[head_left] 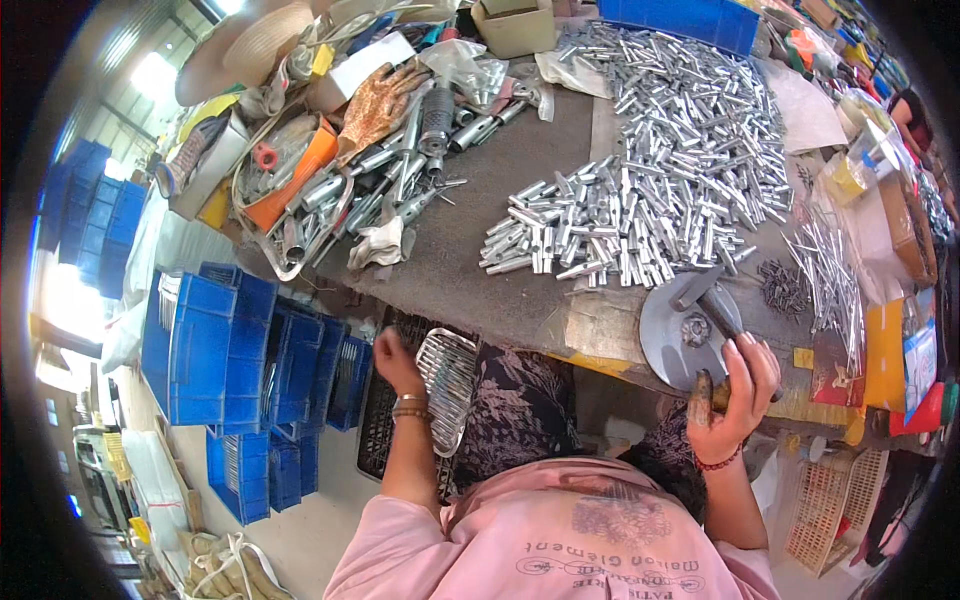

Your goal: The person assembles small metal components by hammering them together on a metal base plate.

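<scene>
A hammer point(716, 307) lies across a round grey metal plate point(663, 352) at the table's near edge. My right hand point(738, 392) has its fingers curled over the hammer's handle, with the dark-stained thumb standing apart. In the plate's middle is a small metal hub point(695, 328). Down at the left, my left hand point(398, 362) hangs beside an oval metal tray point(465, 385) of thin metal rods; its fingers are mostly turned away, and any small thing in them is hidden. A big heap of silvery metal tubes point(670, 150) covers the table beyond the plate.
Thin rods point(830, 275) and a pile of small dark parts point(783, 287) lie right of the plate. Tools, an orange-brown glove point(382, 108) and bags crowd the table's left. Stacked blue bins point(205, 345) stand left of me. A dark crate point(378, 425) sits under the tray.
</scene>
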### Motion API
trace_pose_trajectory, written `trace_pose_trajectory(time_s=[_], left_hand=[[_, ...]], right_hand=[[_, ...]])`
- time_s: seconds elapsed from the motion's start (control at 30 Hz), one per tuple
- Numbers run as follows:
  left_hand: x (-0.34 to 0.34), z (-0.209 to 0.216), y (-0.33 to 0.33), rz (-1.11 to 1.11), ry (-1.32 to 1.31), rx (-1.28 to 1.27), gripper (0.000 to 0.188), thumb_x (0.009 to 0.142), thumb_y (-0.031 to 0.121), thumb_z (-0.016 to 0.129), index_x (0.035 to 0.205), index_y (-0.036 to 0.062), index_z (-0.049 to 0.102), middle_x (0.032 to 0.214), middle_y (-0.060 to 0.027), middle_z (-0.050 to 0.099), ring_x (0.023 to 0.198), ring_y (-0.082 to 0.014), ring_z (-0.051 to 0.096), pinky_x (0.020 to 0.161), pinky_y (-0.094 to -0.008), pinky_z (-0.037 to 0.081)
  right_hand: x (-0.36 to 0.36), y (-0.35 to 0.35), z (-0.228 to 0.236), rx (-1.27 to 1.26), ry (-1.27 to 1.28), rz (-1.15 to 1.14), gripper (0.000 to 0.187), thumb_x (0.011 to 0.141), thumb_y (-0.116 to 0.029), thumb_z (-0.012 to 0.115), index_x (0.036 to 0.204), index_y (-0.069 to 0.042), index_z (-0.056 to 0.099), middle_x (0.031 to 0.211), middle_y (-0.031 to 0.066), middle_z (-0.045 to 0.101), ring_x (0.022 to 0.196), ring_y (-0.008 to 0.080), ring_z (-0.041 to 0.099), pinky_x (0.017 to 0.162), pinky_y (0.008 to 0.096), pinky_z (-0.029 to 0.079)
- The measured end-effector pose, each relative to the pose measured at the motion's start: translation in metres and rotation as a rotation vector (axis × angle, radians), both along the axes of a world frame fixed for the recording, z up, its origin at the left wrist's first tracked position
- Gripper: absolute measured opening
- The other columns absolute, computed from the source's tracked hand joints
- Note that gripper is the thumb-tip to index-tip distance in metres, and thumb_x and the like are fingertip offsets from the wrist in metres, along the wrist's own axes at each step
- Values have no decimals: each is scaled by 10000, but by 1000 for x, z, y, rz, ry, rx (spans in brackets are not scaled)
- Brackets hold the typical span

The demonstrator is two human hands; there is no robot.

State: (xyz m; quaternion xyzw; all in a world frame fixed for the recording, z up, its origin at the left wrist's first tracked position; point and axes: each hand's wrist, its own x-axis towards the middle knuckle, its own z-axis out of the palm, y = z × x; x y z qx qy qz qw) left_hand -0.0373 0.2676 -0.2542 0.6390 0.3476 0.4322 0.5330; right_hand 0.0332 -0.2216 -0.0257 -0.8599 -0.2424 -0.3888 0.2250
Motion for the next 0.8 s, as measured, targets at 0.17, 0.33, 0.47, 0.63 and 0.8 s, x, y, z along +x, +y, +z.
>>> trace_pose_trajectory(time_s=[0.17, 0.33, 0.47, 0.63, 0.8], left_hand=[[35, 212, -56, -233, -108, 66, 305, 1130, 323, 600, 989, 60, 665, 673, 30, 553, 539, -43, 378, 489, -242, 290], [80, 290, -146, -753, 15, 464, 80, 1012, 123, 733, 1053, 62, 764, 817, 7, 625, 699, -100, 581, 632, -246, 456], [104, 297, -196, -818, 206, 918, 187, 921, 203, 811, 1059, 81, 777, 953, -99, 682, 863, -289, 674, 763, -391, 548], [113, 274, -209, -786, 296, 1052, 212, 903, 277, 819, 998, 98, 759, 940, -93, 655, 897, -327, 665, 770, -441, 539], [104, 278, -223, -816, 165, 973, 210, 866, 208, 851, 981, 87, 726, 1009, -86, 673, 965, -320, 664, 822, -436, 536]], right_hand=[[12, 10, 4, 90, -28, 52, 398, 970, -246, 713, 1303, -28, 703, 1323, 173, 675, 1220, 380, 661, 1099, 557, 488], [14, 10, 14, 79, -16, 34, 394, 898, -196, 729, 1266, -56, 738, 1331, 150, 658, 1214, 357, 665, 1098, 552, 484], [6, 3, 12, 46, -10, 22, 426, 862, -189, 732, 1278, -96, 749, 1321, 127, 655, 1231, 340, 659, 1104, 543, 484], [-2, 5, 13, 70, 14, 38, 448, 806, -139, 742, 1253, -126, 770, 1302, 97, 658, 1234, 299, 661, 1113, 515, 489], [-3, 4, 14, 103, 28, 62, 454, 801, -139, 742, 1254, -139, 773, 1295, 74, 665, 1219, 277, 672, 1105, 507, 496]])
